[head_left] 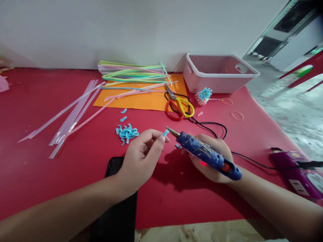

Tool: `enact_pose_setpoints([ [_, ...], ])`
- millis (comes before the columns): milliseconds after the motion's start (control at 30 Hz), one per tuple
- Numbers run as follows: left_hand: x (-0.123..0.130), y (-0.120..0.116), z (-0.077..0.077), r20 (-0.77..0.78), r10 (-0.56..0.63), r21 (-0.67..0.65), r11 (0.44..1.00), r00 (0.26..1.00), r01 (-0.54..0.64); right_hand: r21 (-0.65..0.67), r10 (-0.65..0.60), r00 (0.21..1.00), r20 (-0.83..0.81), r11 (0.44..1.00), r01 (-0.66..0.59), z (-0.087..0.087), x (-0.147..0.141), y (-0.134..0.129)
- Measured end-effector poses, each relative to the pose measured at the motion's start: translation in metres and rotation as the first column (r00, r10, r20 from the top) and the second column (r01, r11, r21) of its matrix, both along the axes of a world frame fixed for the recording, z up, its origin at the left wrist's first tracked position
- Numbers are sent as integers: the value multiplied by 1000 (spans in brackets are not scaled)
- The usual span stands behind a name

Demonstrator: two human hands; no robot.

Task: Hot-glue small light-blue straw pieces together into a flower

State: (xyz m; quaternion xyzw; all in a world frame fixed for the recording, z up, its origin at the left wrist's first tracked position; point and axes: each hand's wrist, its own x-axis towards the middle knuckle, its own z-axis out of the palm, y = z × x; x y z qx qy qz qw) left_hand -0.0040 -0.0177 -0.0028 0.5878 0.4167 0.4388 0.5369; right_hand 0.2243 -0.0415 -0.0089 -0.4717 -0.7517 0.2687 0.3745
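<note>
Blue fuzzy snippet juts from the tips of our left thumb and forefinger, raised above the red-covered table, inward from the middle of its near edge. Our left hand clamps it there, the other fingers curled in. We wrap our right hand around a worn blue glue gun, its fingers closed on the partly hidden grip; the metal nozzle meets the snippet's end or stops just beside it, we cannot tell which. Left of our hands lies a small heap of blue fuzzy cuttings. Towards the back edge, red-and-yellow-handled scissors rest on the right part of an orange sheet, and a pink plastic bin stands at the back right corner
</note>
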Motion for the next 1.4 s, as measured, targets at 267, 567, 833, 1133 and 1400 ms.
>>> enact_pose_setpoints([
  [267,-3,0,-3,-47,3,61,998,999,0,42,112,994,1,993,-112,-1,-1,4],
  [567,-5,1,-6,-60,24,100,995,998,-18,46,133,990,-39,990,-131,-5,0,6],
  [833,-4,1,-5,4,15,90,996,1000,-15,60,147,988,-51,988,-144,-2,-1,6],
  [1133,-2,2,-8,53,-1,68,998,999,-2,63,143,989,-37,988,-140,1,-2,6],
  [1400,-5,1,-8,26,-7,94,996,1000,4,70,134,991,-27,989,-132,1,-2,5],
])
